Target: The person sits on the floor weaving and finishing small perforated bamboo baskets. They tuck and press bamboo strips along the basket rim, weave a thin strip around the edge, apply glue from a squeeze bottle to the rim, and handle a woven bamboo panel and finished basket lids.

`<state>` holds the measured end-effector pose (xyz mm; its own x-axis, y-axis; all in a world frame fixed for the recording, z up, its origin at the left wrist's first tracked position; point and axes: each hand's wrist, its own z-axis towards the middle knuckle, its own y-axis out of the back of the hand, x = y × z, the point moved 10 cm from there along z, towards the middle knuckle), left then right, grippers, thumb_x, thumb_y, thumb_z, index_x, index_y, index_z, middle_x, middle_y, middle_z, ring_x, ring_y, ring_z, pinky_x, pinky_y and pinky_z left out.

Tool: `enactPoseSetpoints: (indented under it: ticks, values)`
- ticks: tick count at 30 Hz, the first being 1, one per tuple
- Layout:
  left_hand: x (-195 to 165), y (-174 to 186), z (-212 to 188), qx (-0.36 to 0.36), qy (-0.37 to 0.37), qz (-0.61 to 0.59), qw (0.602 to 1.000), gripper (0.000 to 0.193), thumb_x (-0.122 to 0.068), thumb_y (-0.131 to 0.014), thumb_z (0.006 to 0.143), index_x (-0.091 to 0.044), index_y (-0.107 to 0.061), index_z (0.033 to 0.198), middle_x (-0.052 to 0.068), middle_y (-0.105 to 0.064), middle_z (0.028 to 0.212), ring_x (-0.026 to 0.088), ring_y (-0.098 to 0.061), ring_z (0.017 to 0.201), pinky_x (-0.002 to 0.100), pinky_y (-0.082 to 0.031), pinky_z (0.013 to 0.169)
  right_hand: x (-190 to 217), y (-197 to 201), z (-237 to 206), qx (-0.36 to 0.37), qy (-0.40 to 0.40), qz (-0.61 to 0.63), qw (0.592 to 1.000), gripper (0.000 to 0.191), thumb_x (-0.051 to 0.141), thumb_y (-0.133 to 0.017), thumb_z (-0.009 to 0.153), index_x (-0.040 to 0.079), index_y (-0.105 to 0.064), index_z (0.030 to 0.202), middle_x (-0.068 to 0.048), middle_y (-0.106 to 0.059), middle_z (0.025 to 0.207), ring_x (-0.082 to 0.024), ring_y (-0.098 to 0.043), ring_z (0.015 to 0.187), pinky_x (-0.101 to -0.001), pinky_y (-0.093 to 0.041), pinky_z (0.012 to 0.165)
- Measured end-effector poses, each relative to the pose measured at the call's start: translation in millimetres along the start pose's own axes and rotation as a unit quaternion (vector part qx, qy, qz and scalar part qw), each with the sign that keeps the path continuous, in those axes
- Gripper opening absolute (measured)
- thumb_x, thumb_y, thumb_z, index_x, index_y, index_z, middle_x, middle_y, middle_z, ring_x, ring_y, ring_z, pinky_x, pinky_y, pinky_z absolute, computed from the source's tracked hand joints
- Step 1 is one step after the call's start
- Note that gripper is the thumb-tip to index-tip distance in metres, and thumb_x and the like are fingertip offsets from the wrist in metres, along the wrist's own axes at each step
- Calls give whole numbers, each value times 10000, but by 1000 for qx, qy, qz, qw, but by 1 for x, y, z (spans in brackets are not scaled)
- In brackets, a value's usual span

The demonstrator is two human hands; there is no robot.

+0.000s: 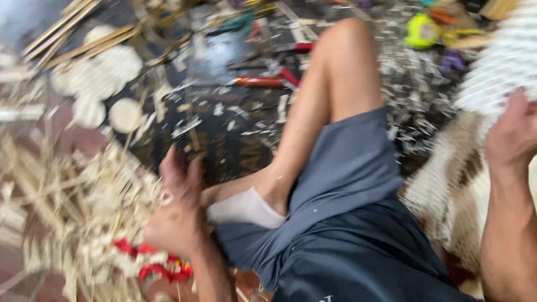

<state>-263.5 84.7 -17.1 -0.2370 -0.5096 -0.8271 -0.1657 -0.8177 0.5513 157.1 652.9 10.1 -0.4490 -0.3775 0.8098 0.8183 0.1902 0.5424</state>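
Head camera, blurred: a person sits on a floor strewn with bamboo scraps. The right hand (512, 137) grips the edge of a partly woven white basket (500, 61), weaving seemingly well along but unfinished. The left hand (176, 210) reaches into a pile of shavings (84, 223) beside it, fingers spread; whether it holds anything is unclear. The basket is cut off at the frame's edge.

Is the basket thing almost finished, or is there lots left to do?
Some looks done: the woven white piece at the right already has many rows, and the right hand touches its edge. Round discs lie cut on the floor. The left hand is down by a heap of loose cane strips, so plenty of material is unused. The picture is blurred, so how much weaving is left cannot be told.
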Motion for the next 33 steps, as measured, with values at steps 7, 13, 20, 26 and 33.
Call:
enactPoseSetpoints:
  ticks: [7,13,20,26,33]
  values:
    - [-78,-39,-29,-23,-219,156,963,728,-117,-768,870,-31,-448,1518,218,-527,1506,384,-515,1427,453,-402,1178,255,-243,-181,651,53,132,746,484,161,-604,931,-8,-620,1385,-130,-804,1001,-184,-760,832,-316,-586,765]
    - [42,-25,-45,-144,164,-291,932,300,-244,-578,1148,55,-602,1138,141,-615,1029,302,-634,968,501,-598,924,332,-354,-192,773,1,346,531,543,419,-441,1131,-41,-716,1216,-144,-778,1163,-260,-745,952,-391,-600,874]
    - [70,-19,-30,-166,186,-710,659,403,-384,-518,1092,-65,-536,1336,162,-694,1232,351,-696,1108,577,-586,946,278,-472,-172,473,455,-302,691,702,89,-661,973,13,-433,1633,-325,-652,1075,-485,-696,851,-557,-561,723]
    - [49,6,-17,-177,159,-719,653,465,-407,-479,1112,-18,-539,1359,203,-656,1300,379,-672,1174,580,-554,983,303,-487,-162,558,295,-163,759,662,201,-826,729,-7,-591,1311,-272,-688,1029,-413,-676,879,-522,-532,745]
    - [14,35,-11,-168,57,-751,636,492,-431,-419,1167,-27,-492,1437,238,-624,1362,410,-628,1253,629,-520,1073,310,-395,-185,706,-25,46,707,434,54,-629,895,-19,-518,1309,-274,-642,996,-273,-648,734,-344,-479,540]
